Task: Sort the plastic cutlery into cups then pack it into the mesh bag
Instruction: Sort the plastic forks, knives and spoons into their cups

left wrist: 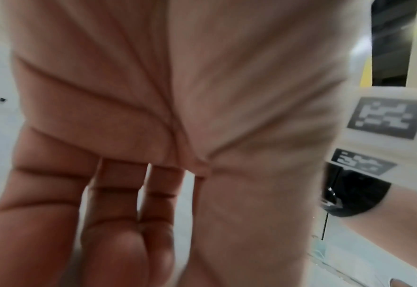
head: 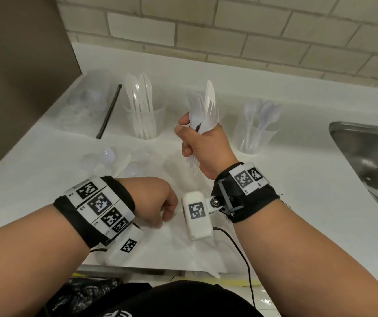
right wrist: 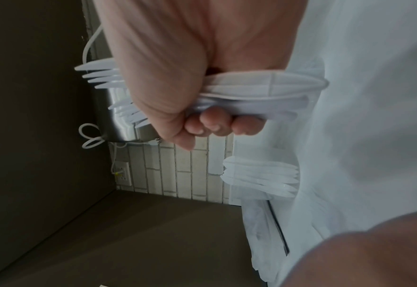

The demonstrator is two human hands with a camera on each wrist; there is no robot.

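Observation:
My right hand (head: 198, 143) is raised above the counter and grips a bundle of white plastic forks (head: 206, 106), tines up; the fingers wrap the fork handles (right wrist: 251, 95). A clear cup of knives (head: 143, 120) stands to the left of it and a clear cup of spoons (head: 256, 133) to the right. The white mesh bag (head: 190, 248) lies flat on the counter under both wrists. My left hand (head: 160, 202) sits on the bag's left edge with its fingers (left wrist: 119, 213) curled; the pinch itself is hidden.
Loose spoons and a knife (head: 117, 161) lie on the white counter (head: 34, 168) left of the bag. A black strip (head: 109, 110) and crumpled clear plastic (head: 85, 104) sit at the back left. A steel sink (head: 371, 161) opens at the right. A brown panel (head: 23, 65) rises on the left.

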